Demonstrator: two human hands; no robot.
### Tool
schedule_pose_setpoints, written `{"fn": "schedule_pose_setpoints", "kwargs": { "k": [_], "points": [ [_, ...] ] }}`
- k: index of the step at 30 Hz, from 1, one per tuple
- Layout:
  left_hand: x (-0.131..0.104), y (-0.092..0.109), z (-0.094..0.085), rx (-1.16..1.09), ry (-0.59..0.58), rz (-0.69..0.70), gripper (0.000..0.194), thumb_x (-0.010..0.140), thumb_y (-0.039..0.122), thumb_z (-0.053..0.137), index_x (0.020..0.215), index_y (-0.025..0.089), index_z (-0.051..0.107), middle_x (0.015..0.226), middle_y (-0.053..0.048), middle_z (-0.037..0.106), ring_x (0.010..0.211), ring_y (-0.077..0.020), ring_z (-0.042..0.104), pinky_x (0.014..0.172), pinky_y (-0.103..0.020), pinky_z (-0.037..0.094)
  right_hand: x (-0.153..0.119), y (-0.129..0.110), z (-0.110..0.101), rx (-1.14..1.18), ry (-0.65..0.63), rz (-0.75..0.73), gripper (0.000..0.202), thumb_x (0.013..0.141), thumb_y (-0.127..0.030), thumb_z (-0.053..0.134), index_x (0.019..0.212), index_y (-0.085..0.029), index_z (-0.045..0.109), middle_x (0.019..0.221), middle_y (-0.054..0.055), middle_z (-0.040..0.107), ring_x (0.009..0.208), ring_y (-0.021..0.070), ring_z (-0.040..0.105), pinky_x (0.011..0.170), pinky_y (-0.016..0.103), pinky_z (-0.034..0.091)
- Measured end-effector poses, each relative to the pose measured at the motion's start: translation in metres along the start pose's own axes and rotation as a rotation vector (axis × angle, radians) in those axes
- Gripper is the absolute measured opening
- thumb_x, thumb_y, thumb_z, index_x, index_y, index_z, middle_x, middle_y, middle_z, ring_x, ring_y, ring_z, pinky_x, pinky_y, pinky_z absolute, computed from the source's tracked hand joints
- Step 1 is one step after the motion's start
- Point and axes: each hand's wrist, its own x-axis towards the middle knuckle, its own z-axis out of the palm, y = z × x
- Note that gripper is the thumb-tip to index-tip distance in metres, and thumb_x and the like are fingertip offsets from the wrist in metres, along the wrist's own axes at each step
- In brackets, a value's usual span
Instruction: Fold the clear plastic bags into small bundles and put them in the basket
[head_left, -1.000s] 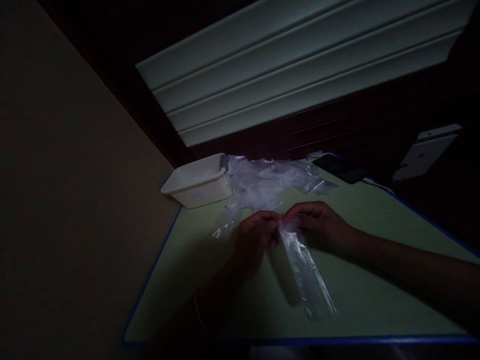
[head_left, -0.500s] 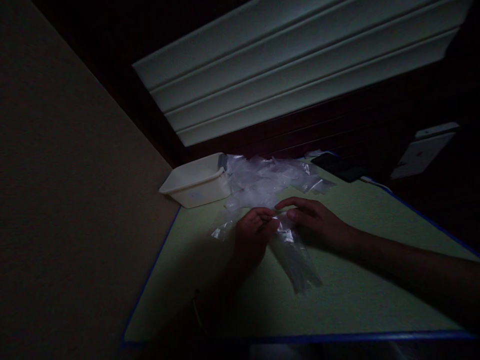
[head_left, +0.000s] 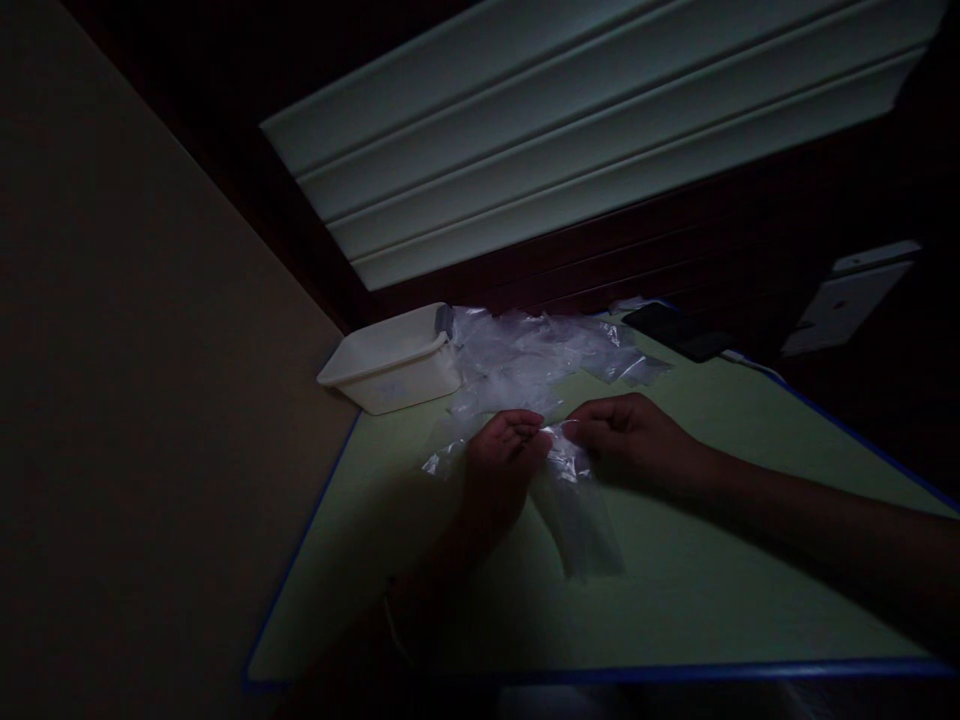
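Observation:
A clear plastic bag (head_left: pixel 581 515) hangs toward me between my two hands over the pale green table. My left hand (head_left: pixel 504 455) is closed, pinching the bag's upper left corner between thumb and fingers. At the upper right corner, my right hand (head_left: pixel 619 430) also pinches the bag, its thumb and index finger together. Whether anything is inside the bag is too dark to tell. Just beyond my hands lies a heap of similar clear bags (head_left: pixel 517 350), with one loose bag (head_left: pixel 446 455) partly behind my left hand.
A white plastic bin (head_left: pixel 405 385) stands at the table's back left, against the wall. A dark phone-like slab (head_left: pixel 671 333) lies at the back right edge. The green table (head_left: pixel 720 590) has a blue edge. A white wall plate (head_left: pixel 847 305) is at right.
My right hand's fingers, extended before, have closed on the bag's top edge. The bag's lower end has swung slightly left.

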Motion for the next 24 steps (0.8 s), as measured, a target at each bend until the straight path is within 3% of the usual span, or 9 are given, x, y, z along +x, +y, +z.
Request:
{"fn": "schedule_pose_setpoints", "kwargs": {
  "k": [5, 10, 14, 19, 24],
  "points": [
    [0.0004, -0.0004, -0.0024, 0.134, -0.034, -0.037, 0.029, 0.073, 0.038, 0.068, 0.084, 0.012, 0.069, 0.054, 0.002, 0.056, 0.047, -0.007, 0.045, 0.048, -0.019, 0.037, 0.0006, 0.0029, -0.0021, -0.063, 0.009, -0.051, 0.026, 0.079, -0.039, 0.064, 0.074, -0.014, 0.069, 0.059, -0.001, 0.056, 0.05, 0.0085, 0.044, 0.048, 0.023, 0.033],
    [0.0002, 0.0, -0.0023, 0.159, -0.014, -0.048, 0.023, 0.071, 0.036, 0.071, 0.074, 0.013, 0.072, 0.048, 0.003, 0.053, 0.045, -0.0063, 0.043, 0.046, -0.019, 0.033, -0.0009, 0.0031, -0.0018, -0.001, 0.02, -0.024, 0.024, 0.078, -0.036, 0.062, 0.068, -0.015, 0.067, 0.053, -0.002, 0.051, 0.045, 0.0076, 0.04, 0.043, 0.023, 0.029],
    [0.001, -0.0011, -0.0021, 0.136, -0.012, -0.049, 0.022, 0.071, 0.034, 0.071, 0.072, 0.013, 0.071, 0.049, 0.002, 0.054, 0.045, -0.0063, 0.044, 0.046, -0.019, 0.033, -0.0003, 0.0018, -0.0029, 0.04, 0.042, -0.022, 0.024, 0.078, -0.033, 0.06, 0.063, -0.015, 0.065, 0.053, -0.001, 0.051, 0.047, 0.0088, 0.043, 0.045, 0.024, 0.033],
    [0.0019, -0.0038, -0.0031, 0.128, 0.008, -0.034, 0.023, 0.07, 0.035, 0.072, 0.072, 0.013, 0.071, 0.049, 0.003, 0.054, 0.044, -0.0061, 0.043, 0.045, -0.019, 0.033, 0.0006, 0.0033, -0.0041, -0.003, -0.055, -0.03, 0.026, 0.077, -0.039, 0.063, 0.07, -0.014, 0.065, 0.055, -0.002, 0.05, 0.049, 0.0083, 0.041, 0.046, 0.023, 0.031],
    [0.0038, -0.0081, -0.0035, 0.122, 0.015, -0.022, 0.027, 0.075, 0.041, 0.067, 0.075, 0.014, 0.07, 0.049, 0.004, 0.053, 0.044, -0.0064, 0.044, 0.045, -0.019, 0.034, 0.0015, 0.0078, -0.0047, -0.042, -0.093, 0.014, 0.035, 0.076, -0.044, 0.064, 0.06, -0.015, 0.056, 0.051, -0.005, 0.043, 0.045, 0.0059, 0.033, 0.044, 0.022, 0.024]
  ]
}}
